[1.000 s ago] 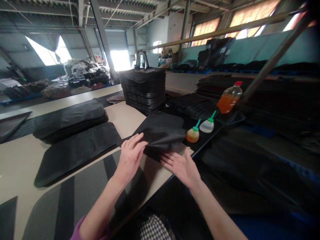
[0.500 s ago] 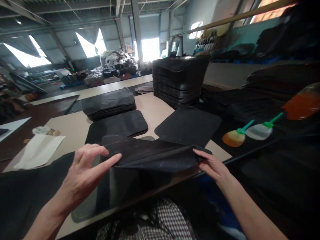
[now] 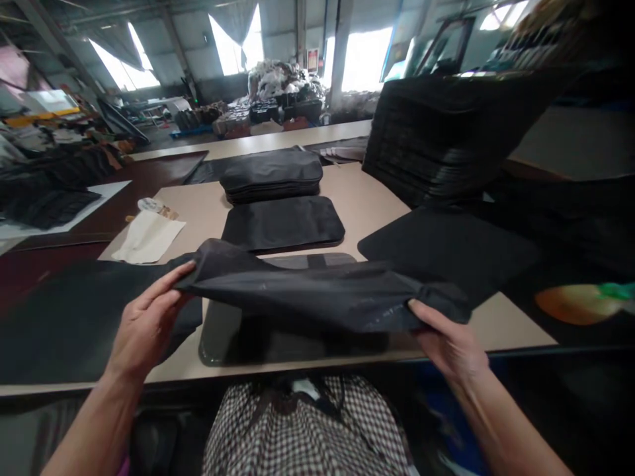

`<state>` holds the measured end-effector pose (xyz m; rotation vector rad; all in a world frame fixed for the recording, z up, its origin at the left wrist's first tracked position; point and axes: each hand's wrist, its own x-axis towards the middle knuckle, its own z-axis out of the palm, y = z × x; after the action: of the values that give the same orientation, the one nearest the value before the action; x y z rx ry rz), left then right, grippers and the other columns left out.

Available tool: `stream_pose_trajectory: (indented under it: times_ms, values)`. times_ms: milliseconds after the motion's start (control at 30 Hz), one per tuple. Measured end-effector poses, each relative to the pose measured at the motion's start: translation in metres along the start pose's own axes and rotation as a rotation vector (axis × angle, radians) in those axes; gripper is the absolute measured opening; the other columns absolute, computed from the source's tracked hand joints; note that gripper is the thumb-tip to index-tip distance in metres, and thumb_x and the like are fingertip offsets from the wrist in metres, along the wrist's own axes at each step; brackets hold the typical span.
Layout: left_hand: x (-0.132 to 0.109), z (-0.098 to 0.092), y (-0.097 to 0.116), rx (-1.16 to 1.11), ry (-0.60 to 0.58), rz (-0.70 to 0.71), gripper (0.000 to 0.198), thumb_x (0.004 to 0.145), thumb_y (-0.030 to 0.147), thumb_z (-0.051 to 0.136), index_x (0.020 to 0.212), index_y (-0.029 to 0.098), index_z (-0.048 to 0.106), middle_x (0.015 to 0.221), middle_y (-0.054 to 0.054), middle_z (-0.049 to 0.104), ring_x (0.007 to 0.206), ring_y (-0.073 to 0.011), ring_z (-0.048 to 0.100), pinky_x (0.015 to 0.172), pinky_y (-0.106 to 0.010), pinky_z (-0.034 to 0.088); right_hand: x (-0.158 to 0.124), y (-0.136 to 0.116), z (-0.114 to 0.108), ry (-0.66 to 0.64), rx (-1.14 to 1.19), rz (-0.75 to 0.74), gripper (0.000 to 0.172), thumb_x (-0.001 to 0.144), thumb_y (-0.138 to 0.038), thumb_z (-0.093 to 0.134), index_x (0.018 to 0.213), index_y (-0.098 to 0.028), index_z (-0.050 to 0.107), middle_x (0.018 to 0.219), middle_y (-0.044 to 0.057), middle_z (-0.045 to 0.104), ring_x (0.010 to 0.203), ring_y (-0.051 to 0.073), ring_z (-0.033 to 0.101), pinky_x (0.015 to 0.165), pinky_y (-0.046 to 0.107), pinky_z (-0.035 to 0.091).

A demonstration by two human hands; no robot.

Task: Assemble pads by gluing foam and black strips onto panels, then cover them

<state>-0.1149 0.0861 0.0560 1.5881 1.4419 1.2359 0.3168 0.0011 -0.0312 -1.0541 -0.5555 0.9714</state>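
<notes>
A limp black sheet [image 3: 307,294], leather-like, with faint pale marks near its lower right, is stretched between my two hands above the table. My left hand [image 3: 151,314] pinches its left end between thumb and fingers. At the other end my right hand [image 3: 449,334] grips it, thumb on top and fingers beneath. Under the sheet lies a dark, see-through template [image 3: 297,350] with rounded corners, partly covered. Just beyond is a flat black rounded panel [image 3: 292,221], apparently several layers thick.
Behind the panel sits a stack of black pieces [image 3: 272,175]. A tall black stack [image 3: 441,132] rises at the back right, with a black sheet [image 3: 441,244] before it. White paper [image 3: 149,237] lies left; an orange paddle-shaped item [image 3: 570,304] lies right.
My left hand has closed on the sheet's left end, where its thumb and fingers were apart. The sheet is now drawn out wider between my hands. My view has swung left.
</notes>
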Motion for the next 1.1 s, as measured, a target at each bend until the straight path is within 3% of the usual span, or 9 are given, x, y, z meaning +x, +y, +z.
stream_pose_trajectory:
  times_ms: [133, 267, 367, 467, 533, 600, 733, 933, 1100]
  values:
    - [-0.021, 0.000, -0.035, -0.425, -0.181, -0.345, 0.061, 0.089, 0.050, 0.058, 0.140, 0.017, 0.060, 0.127, -0.013, 0.070, 0.121, -0.0299, 0.065, 0.105, -0.044, 0.053, -0.035, 0.024, -0.017, -0.019, -0.039, 0.211, 0.055, 0.070, -0.027, 0.090, 0.121, -0.023, 0.071, 0.121, 0.010, 0.070, 0.110, 0.037, 0.068, 0.094, 0.052, 0.060]
    - [-0.025, 0.016, -0.072, -0.183, -0.044, -0.387, 0.064, 0.077, 0.054, 0.077, 0.128, 0.018, 0.066, 0.123, -0.012, 0.071, 0.124, -0.0300, 0.062, 0.103, -0.039, 0.054, -0.050, 0.032, -0.046, -0.033, -0.060, 0.366, 0.061, 0.066, -0.029, 0.092, 0.123, -0.025, 0.069, 0.122, 0.011, 0.070, 0.110, 0.036, 0.068, 0.095, 0.049, 0.059]
    - [-0.022, 0.026, -0.089, 0.011, -0.026, -0.303, 0.062, 0.074, 0.053, 0.081, 0.125, 0.021, 0.066, 0.129, -0.010, 0.068, 0.131, -0.0284, 0.057, 0.108, -0.038, 0.049, -0.037, 0.024, -0.065, -0.027, -0.035, 0.396, 0.058, 0.070, -0.050, 0.087, 0.119, -0.025, 0.071, 0.119, 0.013, 0.071, 0.107, 0.036, 0.069, 0.088, 0.048, 0.061]
    - [-0.021, 0.028, -0.098, 0.044, -0.041, -0.269, 0.064, 0.079, 0.055, 0.075, 0.134, 0.025, 0.060, 0.136, -0.010, 0.064, 0.132, -0.0273, 0.056, 0.109, -0.040, 0.048, -0.010, 0.014, -0.071, -0.106, -0.034, 0.474, 0.062, 0.083, -0.074, 0.065, 0.113, -0.020, 0.072, 0.108, 0.016, 0.073, 0.097, 0.035, 0.072, 0.079, 0.045, 0.063]
    - [-0.022, 0.027, -0.102, 0.046, -0.063, -0.303, 0.072, 0.081, 0.056, 0.073, 0.142, 0.025, 0.053, 0.134, -0.012, 0.064, 0.126, -0.0276, 0.062, 0.105, -0.042, 0.052, 0.010, 0.010, -0.068, -0.153, -0.078, 0.551, 0.061, 0.087, -0.076, 0.060, 0.107, -0.019, 0.073, 0.097, 0.015, 0.074, 0.085, 0.032, 0.073, 0.069, 0.041, 0.064]
    - [-0.024, 0.027, -0.106, 0.071, -0.090, -0.331, 0.077, 0.080, 0.056, 0.073, 0.146, 0.025, 0.049, 0.133, -0.013, 0.065, 0.122, -0.0284, 0.065, 0.104, -0.044, 0.053, 0.025, 0.010, -0.061, -0.150, -0.171, 0.590, 0.051, 0.084, -0.067, 0.071, 0.099, -0.018, 0.073, 0.088, 0.012, 0.074, 0.075, 0.030, 0.073, 0.061, 0.037, 0.062]
    - [-0.026, 0.026, -0.107, 0.191, -0.081, -0.216, 0.067, 0.082, 0.058, 0.071, 0.138, 0.025, 0.057, 0.139, -0.011, 0.062, 0.132, -0.0298, 0.056, 0.112, -0.046, 0.045, 0.036, 0.009, -0.039, -0.128, -0.472, 0.455, 0.040, 0.070, -0.052, 0.090, 0.084, -0.019, 0.071, 0.079, 0.007, 0.072, 0.069, 0.025, 0.069, 0.057, 0.030, 0.058]
    - [-0.018, 0.017, -0.073, 0.386, 0.084, 0.018, 0.050, 0.085, 0.056, 0.068, 0.127, 0.029, 0.067, 0.126, -0.004, 0.069, 0.119, -0.0261, 0.064, 0.107, -0.040, 0.048, 0.023, 0.002, -0.012, -0.155, -0.610, -0.080, 0.041, 0.083, -0.059, 0.077, 0.100, -0.023, 0.068, 0.084, 0.002, 0.070, 0.072, 0.019, 0.064, 0.060, 0.023, 0.054]
    - [-0.002, 0.007, -0.068, 0.372, 0.104, 0.034, 0.053, 0.085, 0.054, 0.069, 0.132, 0.030, 0.064, 0.131, -0.004, 0.067, 0.118, -0.0235, 0.064, 0.104, -0.035, 0.049, 0.020, 0.009, -0.010, -0.090, -0.674, -0.093, 0.040, 0.086, -0.061, 0.072, 0.102, -0.025, 0.063, 0.074, 0.000, 0.067, 0.061, 0.018, 0.060, 0.052, 0.025, 0.049]
